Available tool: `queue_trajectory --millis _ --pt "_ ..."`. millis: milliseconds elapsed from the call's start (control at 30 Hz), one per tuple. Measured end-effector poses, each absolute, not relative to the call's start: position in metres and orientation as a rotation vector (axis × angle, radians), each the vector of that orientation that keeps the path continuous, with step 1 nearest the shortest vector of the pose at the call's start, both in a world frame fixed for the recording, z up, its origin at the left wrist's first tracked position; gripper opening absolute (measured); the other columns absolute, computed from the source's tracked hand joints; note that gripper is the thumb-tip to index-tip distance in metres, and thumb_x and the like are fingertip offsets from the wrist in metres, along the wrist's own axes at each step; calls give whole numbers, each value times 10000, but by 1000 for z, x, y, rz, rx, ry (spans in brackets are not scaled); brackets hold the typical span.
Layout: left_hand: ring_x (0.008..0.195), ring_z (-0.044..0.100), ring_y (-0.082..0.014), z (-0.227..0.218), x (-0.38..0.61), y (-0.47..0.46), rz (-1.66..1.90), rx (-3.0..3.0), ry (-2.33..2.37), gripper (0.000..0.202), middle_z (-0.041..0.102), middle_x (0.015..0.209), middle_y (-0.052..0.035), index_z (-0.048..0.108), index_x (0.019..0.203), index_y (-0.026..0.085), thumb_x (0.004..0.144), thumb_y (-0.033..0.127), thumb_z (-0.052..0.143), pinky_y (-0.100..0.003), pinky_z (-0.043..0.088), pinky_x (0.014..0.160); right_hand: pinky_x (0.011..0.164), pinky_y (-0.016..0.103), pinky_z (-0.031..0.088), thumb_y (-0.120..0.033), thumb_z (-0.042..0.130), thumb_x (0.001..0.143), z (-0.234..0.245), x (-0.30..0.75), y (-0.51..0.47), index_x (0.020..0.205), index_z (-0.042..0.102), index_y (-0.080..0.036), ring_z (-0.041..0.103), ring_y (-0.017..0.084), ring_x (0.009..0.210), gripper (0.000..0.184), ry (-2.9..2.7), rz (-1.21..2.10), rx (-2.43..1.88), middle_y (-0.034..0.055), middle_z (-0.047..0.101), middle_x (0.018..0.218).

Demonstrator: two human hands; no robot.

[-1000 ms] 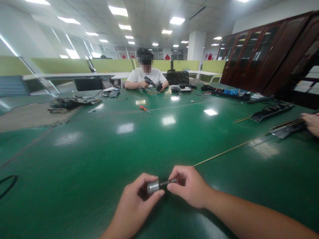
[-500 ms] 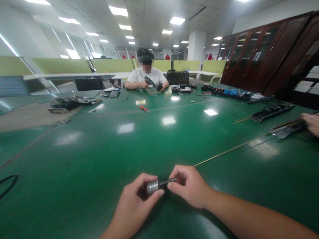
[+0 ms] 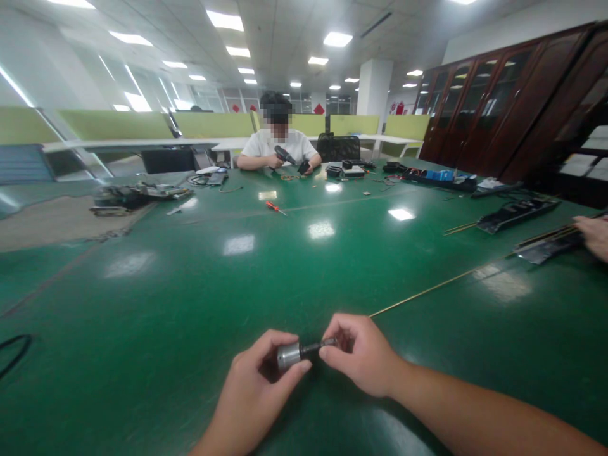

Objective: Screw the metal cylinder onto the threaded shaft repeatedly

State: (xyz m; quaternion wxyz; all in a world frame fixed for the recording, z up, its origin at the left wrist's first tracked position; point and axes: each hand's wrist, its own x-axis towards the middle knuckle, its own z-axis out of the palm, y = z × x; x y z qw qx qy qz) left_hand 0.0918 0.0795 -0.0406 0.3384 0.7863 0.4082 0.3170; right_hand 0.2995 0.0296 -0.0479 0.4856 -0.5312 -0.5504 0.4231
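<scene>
My left hand (image 3: pixel 263 377) is closed round a small silver metal cylinder (image 3: pixel 288 356), thumb on the near side and fingers on the far side. A thin dark shaft (image 3: pixel 311 348) sticks out of the cylinder's right end. My right hand (image 3: pixel 365 354) pinches the shaft's far end between thumb and fingertips. Both hands hold the piece level, close over the green tabletop (image 3: pixel 199 304). Beyond my right hand a long thin brass-coloured rod (image 3: pixel 422 293) runs up to the right, its near end hidden behind the hand.
Across the table a person (image 3: pixel 280 145) holds a power drill (image 3: pixel 285 155) and a small black part. Another person's hand (image 3: pixel 593 235) rests at the right by dark trays with rods. An orange screwdriver (image 3: pixel 273 206) lies mid-table. A black cable (image 3: pixel 16 354) loops at the left edge.
</scene>
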Motion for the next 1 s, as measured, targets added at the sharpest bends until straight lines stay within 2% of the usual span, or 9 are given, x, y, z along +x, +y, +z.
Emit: queue_trajectory --millis 1000 --pt "719 721 -183 -38 92 80 887 2057 1054 183 740 829 20 691 963 237 823 343 744 -230 533 659 530 223 352 -180 676 741 -48 300 30 707 592 -181 477 113 543 90 -1321 1016 -1307 -48 536 589"
